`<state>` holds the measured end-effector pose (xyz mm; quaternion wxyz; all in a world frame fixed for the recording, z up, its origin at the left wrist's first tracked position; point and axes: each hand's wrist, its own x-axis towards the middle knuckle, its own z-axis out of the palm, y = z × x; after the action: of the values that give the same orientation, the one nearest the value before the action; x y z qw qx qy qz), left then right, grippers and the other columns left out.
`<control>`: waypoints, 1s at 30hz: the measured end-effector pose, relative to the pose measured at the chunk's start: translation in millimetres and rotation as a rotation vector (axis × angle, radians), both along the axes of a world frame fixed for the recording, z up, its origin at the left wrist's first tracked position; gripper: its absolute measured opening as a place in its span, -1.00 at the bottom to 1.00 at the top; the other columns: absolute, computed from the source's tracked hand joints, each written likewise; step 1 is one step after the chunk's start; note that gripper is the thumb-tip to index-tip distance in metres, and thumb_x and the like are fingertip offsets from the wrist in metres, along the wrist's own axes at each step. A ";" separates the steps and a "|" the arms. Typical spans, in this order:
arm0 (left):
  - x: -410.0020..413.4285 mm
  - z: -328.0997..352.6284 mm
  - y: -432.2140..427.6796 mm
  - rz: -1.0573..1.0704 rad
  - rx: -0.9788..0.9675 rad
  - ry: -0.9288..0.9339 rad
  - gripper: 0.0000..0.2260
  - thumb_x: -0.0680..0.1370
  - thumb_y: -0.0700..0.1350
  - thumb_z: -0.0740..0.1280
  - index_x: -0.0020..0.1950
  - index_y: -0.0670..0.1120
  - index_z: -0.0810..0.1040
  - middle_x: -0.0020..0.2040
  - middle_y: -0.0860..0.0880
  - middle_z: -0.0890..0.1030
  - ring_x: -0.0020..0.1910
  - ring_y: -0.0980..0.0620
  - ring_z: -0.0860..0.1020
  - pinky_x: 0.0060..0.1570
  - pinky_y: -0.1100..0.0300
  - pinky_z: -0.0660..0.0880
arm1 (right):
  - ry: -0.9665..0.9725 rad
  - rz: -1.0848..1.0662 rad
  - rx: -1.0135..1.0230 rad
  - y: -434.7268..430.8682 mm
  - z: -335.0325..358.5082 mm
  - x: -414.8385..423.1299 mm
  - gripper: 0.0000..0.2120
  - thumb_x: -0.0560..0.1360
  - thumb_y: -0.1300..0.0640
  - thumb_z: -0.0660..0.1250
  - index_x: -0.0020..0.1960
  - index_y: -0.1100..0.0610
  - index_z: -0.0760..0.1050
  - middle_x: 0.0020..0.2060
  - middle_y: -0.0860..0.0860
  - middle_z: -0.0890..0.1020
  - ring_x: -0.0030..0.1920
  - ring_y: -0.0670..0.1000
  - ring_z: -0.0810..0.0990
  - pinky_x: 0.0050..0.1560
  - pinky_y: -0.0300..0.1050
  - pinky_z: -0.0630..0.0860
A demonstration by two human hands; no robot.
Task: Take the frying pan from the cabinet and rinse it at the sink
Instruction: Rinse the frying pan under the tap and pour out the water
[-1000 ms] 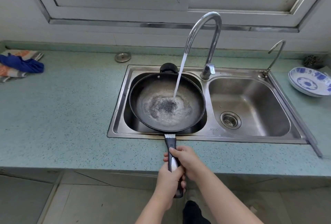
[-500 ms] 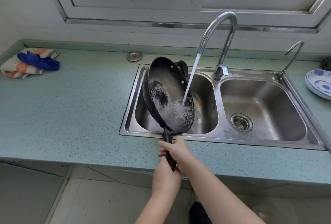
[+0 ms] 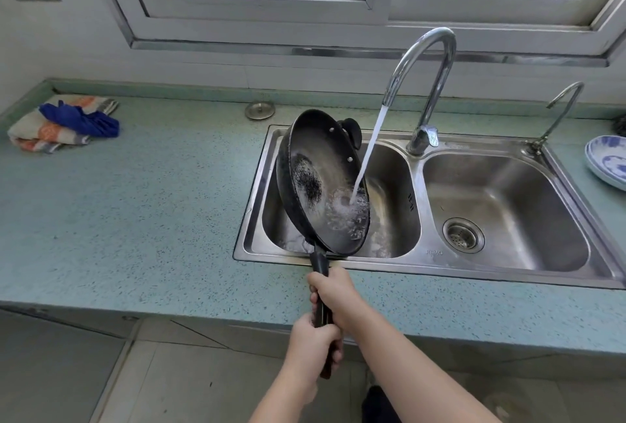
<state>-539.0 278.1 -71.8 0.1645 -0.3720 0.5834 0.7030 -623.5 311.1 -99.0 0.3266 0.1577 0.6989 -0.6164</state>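
Observation:
The black frying pan [image 3: 321, 178] stands steeply tilted over the left basin of the steel double sink [image 3: 420, 263], its inside facing right. Water from the tall curved faucet [image 3: 423, 84] strikes the pan's lower right inside and foams there. A dark burnt patch shows on the pan's bottom. Both hands hold the pan's long black handle over the counter edge: my right hand [image 3: 333, 294] grips it nearer the pan, my left hand [image 3: 313, 344] grips its end.
A folded cloth with a blue rag [image 3: 64, 123] lies at the counter's far left. A metal drain stopper [image 3: 259, 110] sits behind the sink. A small second tap [image 3: 559, 114] and a blue-and-white dish [image 3: 606, 162] are at the right. The right basin holds only its drain.
The pan lay flat under the stream a second ago. It has been tipped up onto its left edge, and water now runs off into the basin. Both hands stay on the handle.

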 end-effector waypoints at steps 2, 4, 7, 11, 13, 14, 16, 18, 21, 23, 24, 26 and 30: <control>0.2 -1.6 3.4 0.008 -0.094 0.020 -0.87 0.35 -0.35 0.24 -0.26 -0.15 0.32 -0.59 0.00 0.36 -0.69 0.10 0.27 -0.66 0.39 0.17 | 0.002 0.004 -0.033 2.0 -0.7 -0.3 -0.71 0.44 0.34 0.18 -0.42 0.14 0.26 -0.54 0.05 0.31 -0.68 -0.13 0.29 -0.57 -0.29 0.26; -0.6 -4.8 3.9 0.003 -0.196 0.043 -0.85 0.41 -0.34 0.25 -0.28 -0.14 0.34 -0.56 -0.02 0.37 -0.67 0.09 0.28 -0.65 0.34 0.20 | -0.015 -0.012 -0.103 2.2 -0.5 0.0 -0.72 0.44 0.35 0.17 -0.41 0.14 0.26 -0.53 0.04 0.30 -0.64 -0.11 0.29 -0.58 -0.30 0.25; -0.6 -5.3 -2.1 -0.036 -0.385 0.092 -0.84 0.41 -0.22 0.33 -0.29 -0.04 0.39 -0.44 0.02 0.48 -0.48 0.05 0.41 -0.52 0.30 0.31 | -0.028 -0.037 -0.210 -2.7 1.9 0.3 -0.70 0.45 0.37 0.12 -0.40 0.13 0.23 -0.58 -0.01 0.28 -0.66 -0.13 0.26 -0.60 -0.34 0.22; -0.9 -6.4 -9.8 -0.091 -0.552 0.081 -0.89 0.45 -0.22 0.31 -0.18 -0.04 0.42 -0.27 -0.05 0.55 -0.22 -0.13 0.50 -0.35 0.15 0.33 | -0.035 -0.024 -0.259 -11.1 3.2 1.5 -0.69 0.46 0.36 0.10 -0.41 0.12 0.21 -0.66 -0.08 0.26 -0.67 -0.14 0.24 -0.60 -0.34 0.21; -0.4 -8.0 -10.5 -0.101 -0.581 0.062 -0.91 0.45 -0.22 0.31 -0.09 -0.09 0.45 -0.17 -0.13 0.58 -0.10 -0.19 0.54 -0.24 0.13 0.35 | -0.040 -0.029 -0.288 -12.5 3.3 1.5 -0.71 0.46 0.36 0.11 -0.39 0.12 0.21 -0.64 -0.09 0.27 -0.65 -0.15 0.25 -0.60 -0.32 0.22; 0.3 -8.7 -10.5 -0.100 -0.597 0.053 -0.90 0.45 -0.22 0.30 -0.07 -0.10 0.45 -0.13 -0.16 0.59 -0.06 -0.20 0.56 -0.22 0.12 0.36 | -0.046 -0.027 -0.305 -12.8 3.3 1.9 -0.71 0.47 0.36 0.11 -0.38 0.11 0.21 -0.63 -0.09 0.28 -0.64 -0.15 0.26 -0.60 -0.32 0.22; 2.3 -7.5 -10.0 -0.089 -0.618 0.040 -0.90 0.46 -0.21 0.29 -0.06 -0.09 0.43 -0.07 -0.19 0.62 -0.01 -0.22 0.56 -0.20 0.10 0.37 | -0.059 -0.021 -0.339 -13.4 3.2 3.5 -0.72 0.47 0.35 0.12 -0.36 0.11 0.22 -0.60 -0.08 0.28 -0.64 -0.15 0.26 -0.60 -0.31 0.22; 3.3 -7.7 -10.2 -0.094 -0.645 0.030 -0.90 0.46 -0.21 0.28 -0.08 -0.09 0.39 -0.04 -0.23 0.63 0.01 -0.24 0.56 -0.17 0.06 0.40 | -0.073 -0.024 -0.369 -14.1 2.9 5.2 -0.72 0.48 0.35 0.11 -0.35 0.11 0.22 -0.55 -0.05 0.26 -0.63 -0.16 0.25 -0.61 -0.31 0.21; 4.4 -8.3 -7.5 -0.138 -0.687 0.009 -0.88 0.48 -0.22 0.26 -0.08 -0.10 0.33 -0.01 -0.27 0.62 0.04 -0.26 0.55 -0.07 0.01 0.45 | -0.098 -0.061 -0.407 -12.7 2.6 7.0 -0.73 0.48 0.36 0.11 -0.34 0.11 0.22 -0.54 -0.04 0.26 -0.63 -0.16 0.23 -0.62 -0.31 0.19; 4.7 -9.0 -3.6 -0.165 -0.706 0.006 -0.87 0.49 -0.23 0.25 -0.07 -0.11 0.30 0.01 -0.29 0.62 0.06 -0.27 0.55 -0.04 0.01 0.44 | -0.123 -0.086 -0.424 -10.0 0.9 7.2 -0.73 0.48 0.37 0.10 -0.33 0.11 0.22 -0.58 -0.07 0.27 -0.64 -0.16 0.22 -0.63 -0.32 0.18; 4.7 -9.0 -1.1 -0.174 -0.709 0.004 -0.88 0.49 -0.23 0.24 -0.05 -0.12 0.30 0.02 -0.30 0.61 0.07 -0.27 0.54 -0.04 0.01 0.44 | -0.131 -0.093 -0.427 -8.1 -0.4 7.1 -0.73 0.48 0.37 0.10 -0.34 0.11 0.21 -0.60 -0.08 0.28 -0.65 -0.16 0.22 -0.64 -0.32 0.18; 4.5 -9.4 3.2 -0.193 -0.712 -0.006 -0.87 0.50 -0.21 0.24 0.01 -0.15 0.34 0.04 -0.29 0.61 0.09 -0.27 0.54 -0.05 0.03 0.43 | -0.140 -0.100 -0.437 -4.8 -2.6 7.2 -0.73 0.48 0.37 0.11 -0.33 0.11 0.22 -0.62 -0.10 0.28 -0.65 -0.16 0.22 -0.64 -0.32 0.18; 3.9 -9.3 7.7 -0.234 -0.733 -0.023 -0.83 0.52 -0.17 0.22 -0.05 -0.08 0.21 0.05 -0.26 0.61 0.10 -0.24 0.54 -0.06 0.06 0.42 | -0.167 -0.139 -0.463 -0.6 -4.0 6.9 -0.81 0.47 0.38 0.10 -0.25 0.16 0.29 -0.63 -0.09 0.27 -0.66 -0.15 0.21 -0.65 -0.33 0.17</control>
<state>-535.1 285.8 -81.1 0.1062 -0.3448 0.8328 0.4200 -616.6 310.5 -103.0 0.3675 0.1767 0.4972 -0.7659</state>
